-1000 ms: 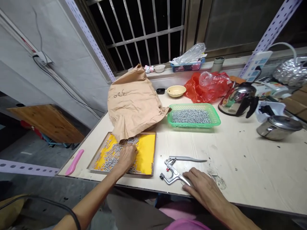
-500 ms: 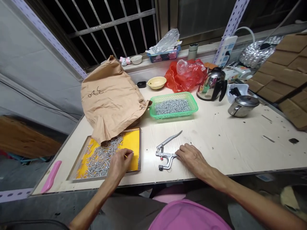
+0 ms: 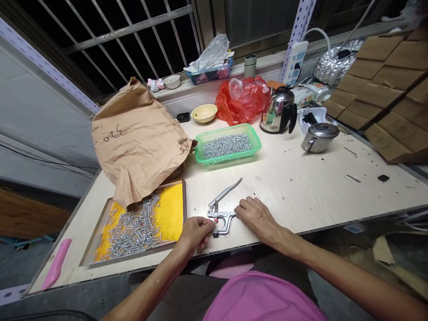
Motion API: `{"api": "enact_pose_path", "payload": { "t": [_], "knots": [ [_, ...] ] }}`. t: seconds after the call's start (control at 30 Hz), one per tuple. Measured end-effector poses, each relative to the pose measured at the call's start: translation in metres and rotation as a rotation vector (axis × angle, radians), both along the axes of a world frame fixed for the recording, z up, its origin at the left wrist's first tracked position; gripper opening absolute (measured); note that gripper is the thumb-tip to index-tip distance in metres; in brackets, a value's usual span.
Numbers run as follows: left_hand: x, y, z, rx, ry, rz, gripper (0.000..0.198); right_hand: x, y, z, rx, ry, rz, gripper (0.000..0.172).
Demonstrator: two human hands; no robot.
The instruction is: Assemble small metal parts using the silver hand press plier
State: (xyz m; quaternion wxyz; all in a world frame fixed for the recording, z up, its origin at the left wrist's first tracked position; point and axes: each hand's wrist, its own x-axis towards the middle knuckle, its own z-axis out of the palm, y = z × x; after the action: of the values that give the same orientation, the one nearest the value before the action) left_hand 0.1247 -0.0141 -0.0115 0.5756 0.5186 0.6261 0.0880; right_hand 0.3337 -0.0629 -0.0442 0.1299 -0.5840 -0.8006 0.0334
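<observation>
A pair of grey metal snap pliers (image 3: 228,218) lies on the table, its upper handle raised and a spring beside the jaws. My right hand (image 3: 257,217) is curled over the end of the lower handle, palm down. At the open jaws my left hand (image 3: 195,233) holds its thumb and fingertips pinched together; whatever is between them is too small to make out. To the left, a shallow tray (image 3: 184,200) with a yellow bottom carries many small silver metal pieces (image 3: 133,229). More such pieces fill a green plastic basket (image 3: 228,161) behind the pliers.
A brown paper bag (image 3: 140,138) leans over the tray's back edge. A pink-handled object (image 3: 56,264) lies at the left table edge. Farther back are a yellow bowl (image 3: 203,113), a red plastic bag (image 3: 240,100), a kettle (image 3: 279,111), a lidded metal pot (image 3: 319,137) and stacked cardboard (image 3: 384,93).
My left hand has moved right, from over the tray to the pliers' jaws. My right hand stays on the handle. The whole view has shifted slightly.
</observation>
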Motion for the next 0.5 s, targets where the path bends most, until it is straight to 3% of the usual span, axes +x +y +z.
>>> {"api": "enact_pose_path", "payload": {
  "t": [0.17,0.43,0.5],
  "knots": [
    [0.002,0.001,0.0,-0.058,-0.003,-0.012,0.029,0.0,0.001,-0.001,0.018,0.002,-0.006,0.015],
    [-0.001,0.016,-0.002,-0.171,0.063,-0.186,0.037,0.006,0.002,0.009,-0.057,0.085,0.004,0.01],
    [0.0,0.017,0.0,-0.187,0.09,-0.213,0.038,0.012,0.005,0.017,-0.079,0.116,0.013,0.025]
  ]
}}
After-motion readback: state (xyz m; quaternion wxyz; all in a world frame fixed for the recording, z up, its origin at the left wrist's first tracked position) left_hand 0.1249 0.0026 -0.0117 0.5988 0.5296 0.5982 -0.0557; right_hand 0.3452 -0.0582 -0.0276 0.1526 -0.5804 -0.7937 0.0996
